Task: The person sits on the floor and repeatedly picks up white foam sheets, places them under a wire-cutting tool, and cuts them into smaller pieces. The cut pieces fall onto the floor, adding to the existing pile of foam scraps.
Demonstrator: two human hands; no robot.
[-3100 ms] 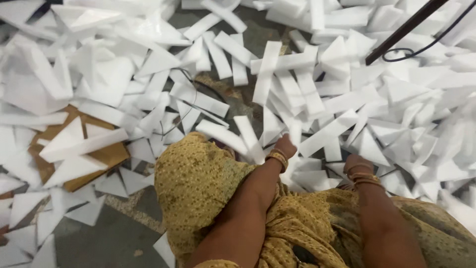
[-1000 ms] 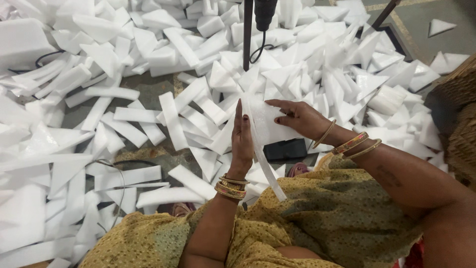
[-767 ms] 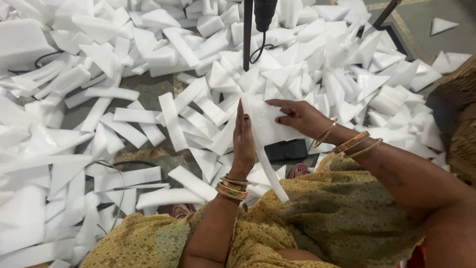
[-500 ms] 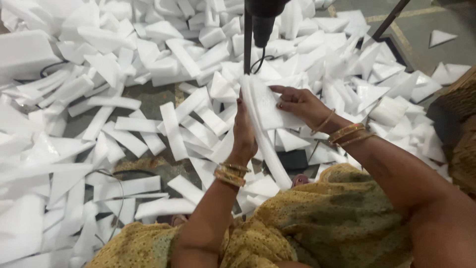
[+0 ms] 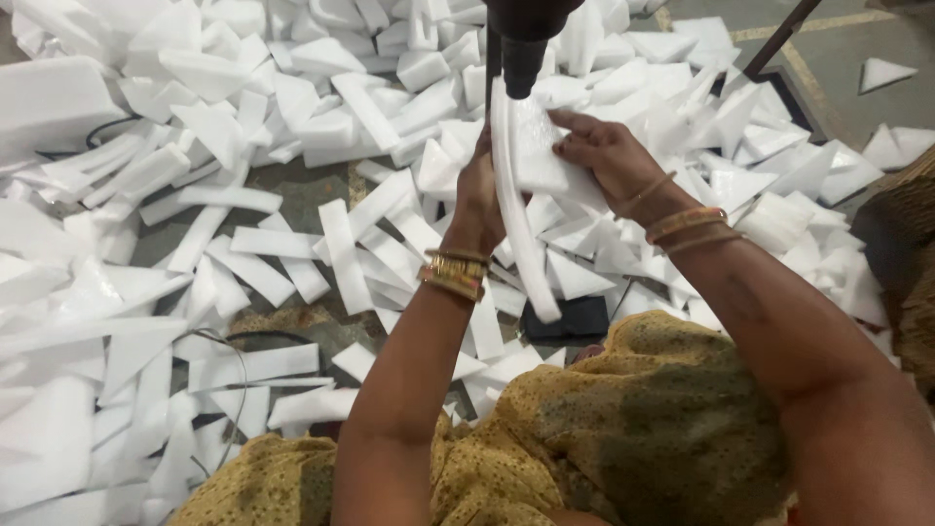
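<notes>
Head view. Illumination is soft and even, moderately bright, with no single source visible. The white foam offcuts [image 5: 243, 244] toward 10 and 11 o'clock are close to overexposed, their surfaces losing detail. Shadows are weak and diffuse, showing mainly as grey gaps on the floor [image 5: 292, 185] between pieces. The dark tool [image 5: 521, 39] at 12 o'clock is underexposed and featureless. Focus is fair at centre; slight softness and compression blur appear throughout, strongest at the frame edges.
</notes>
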